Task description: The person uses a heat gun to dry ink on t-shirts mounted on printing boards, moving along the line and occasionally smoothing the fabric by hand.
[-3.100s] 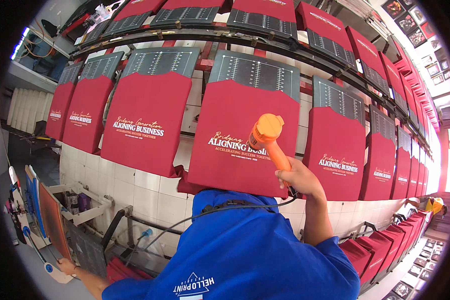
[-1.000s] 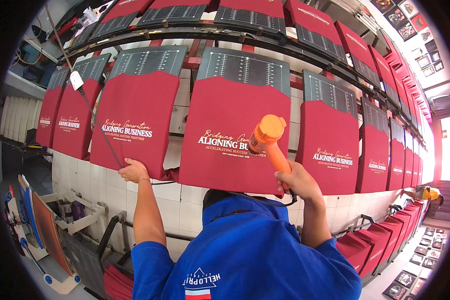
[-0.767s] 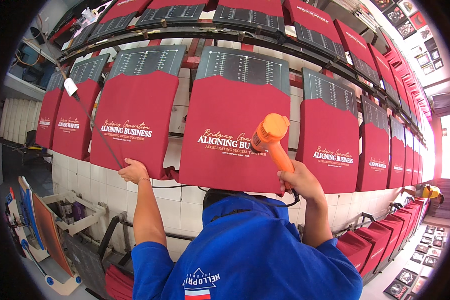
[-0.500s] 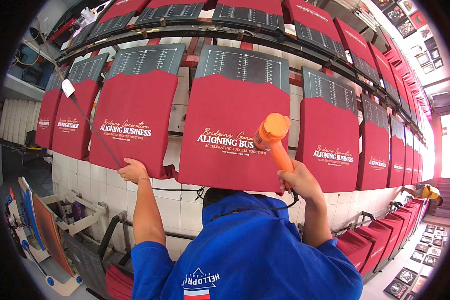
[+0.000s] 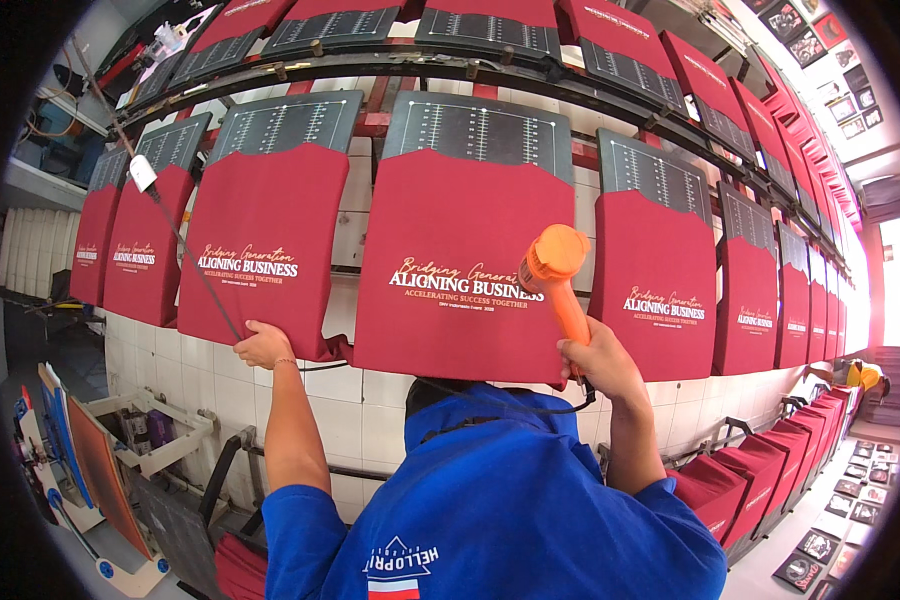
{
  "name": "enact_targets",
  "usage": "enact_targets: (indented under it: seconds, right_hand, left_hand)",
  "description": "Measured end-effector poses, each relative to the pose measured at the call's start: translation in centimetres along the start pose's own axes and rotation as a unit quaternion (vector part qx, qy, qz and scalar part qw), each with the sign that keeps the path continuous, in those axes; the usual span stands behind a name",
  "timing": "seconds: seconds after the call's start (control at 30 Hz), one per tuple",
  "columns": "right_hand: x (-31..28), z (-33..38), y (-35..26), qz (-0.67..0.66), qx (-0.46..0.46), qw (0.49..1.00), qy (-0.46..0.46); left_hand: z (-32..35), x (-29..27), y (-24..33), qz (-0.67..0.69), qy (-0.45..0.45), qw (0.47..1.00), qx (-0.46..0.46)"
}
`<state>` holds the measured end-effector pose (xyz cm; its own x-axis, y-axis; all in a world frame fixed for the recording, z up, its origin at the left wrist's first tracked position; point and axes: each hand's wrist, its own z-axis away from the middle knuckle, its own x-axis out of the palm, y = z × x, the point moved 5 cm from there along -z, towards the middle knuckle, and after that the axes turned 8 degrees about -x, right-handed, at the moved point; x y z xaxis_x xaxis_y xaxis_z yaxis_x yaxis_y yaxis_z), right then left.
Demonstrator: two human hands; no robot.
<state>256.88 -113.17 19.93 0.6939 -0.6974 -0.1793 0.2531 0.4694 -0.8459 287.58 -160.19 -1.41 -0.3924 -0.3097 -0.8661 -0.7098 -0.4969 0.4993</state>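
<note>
My right hand (image 5: 608, 362) is wrapped round the grip of an orange hair dryer (image 5: 560, 255). The dryer's wide head is over the right end of the white and gold print on a dark red T-shirt (image 5: 450, 220), hiding some letters. That shirt is stretched over a dark board (image 5: 478, 125) with white ruled marks. At the lower edge of the shirt to the left (image 5: 260, 200), my left hand (image 5: 264, 346) is closed on a black cord (image 5: 198, 262). The cord runs up to a white connector (image 5: 142, 173). A black cable also trails from the dryer's grip.
More red shirts on boards stand to the right (image 5: 655, 270) and left, with a second row beyond a dark rail (image 5: 440, 70). Framed screens (image 5: 100, 470) lean at the lower left. Another person (image 5: 865, 378) is at the far right. Lower right, more red-covered boards (image 5: 750, 470) hang.
The dryer has shifted slightly right over the print, uncovering a few more letters. My left hand keeps its hold on the cord, nearly still.
</note>
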Motion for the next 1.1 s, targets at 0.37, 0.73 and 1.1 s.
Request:
enact_targets:
  seconds: [0.37,0.73,1.1]
  right_hand:
    - [-1.3,0.2,0.6,-0.044,0.004,0.999,-0.025]
    - [-1.8,0.5,1.4,-0.036,-0.007,0.999,0.004]
    - [-2.8,1.4,1.3,-0.015,-0.002,1.0,0.018]
  left_hand:
    - [0.3,-0.7,0.3,0.006,-0.011,1.0,-0.004]
    - [0.1,-0.2,0.3,0.007,-0.003,1.0,0.009]
    - [0.1,-0.4,0.2,0.001,-0.003,1.0,0.011]
